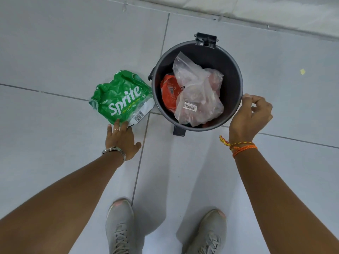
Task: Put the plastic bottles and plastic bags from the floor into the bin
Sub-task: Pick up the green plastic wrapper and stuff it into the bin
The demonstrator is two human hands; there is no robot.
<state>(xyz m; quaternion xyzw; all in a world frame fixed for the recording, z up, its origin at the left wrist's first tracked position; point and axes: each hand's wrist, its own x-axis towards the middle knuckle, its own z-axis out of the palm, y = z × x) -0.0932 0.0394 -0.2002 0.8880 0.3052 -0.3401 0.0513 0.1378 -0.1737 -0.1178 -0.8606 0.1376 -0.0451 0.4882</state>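
Head view, only one camera. The dark round bin point(197, 85) stood on the pale tiled floor point(55, 43), lid hinge at the far rim, pedal at the near side. Inside lay a clear plastic bag point(199, 92) with a barcode sticker, on top of a red wrapper point(169, 94); the bag covered much of the wrapper and the bin's bottom could not be seen. Whether any bottles were under them, I could not tell.

The green Sprite bag point(122, 97) lay crumpled on the floor just beside the bin's left wall, its edge close to or touching the wall; contact was unclear.

The left hand point(122, 138) was spread flat, fingers extended, with the fingertips on the bag's near edge; nothing was gripped. A metal watch sat on that wrist.

The right hand point(250, 118) was at the bin's right rim, fingers curled loosely, fingertips at the rim. Whether they pinched it or only touched it was hard to make out. Orange thread bands circled that wrist.

Two grey shoes point(120, 226) were cut off at the bottom edge.
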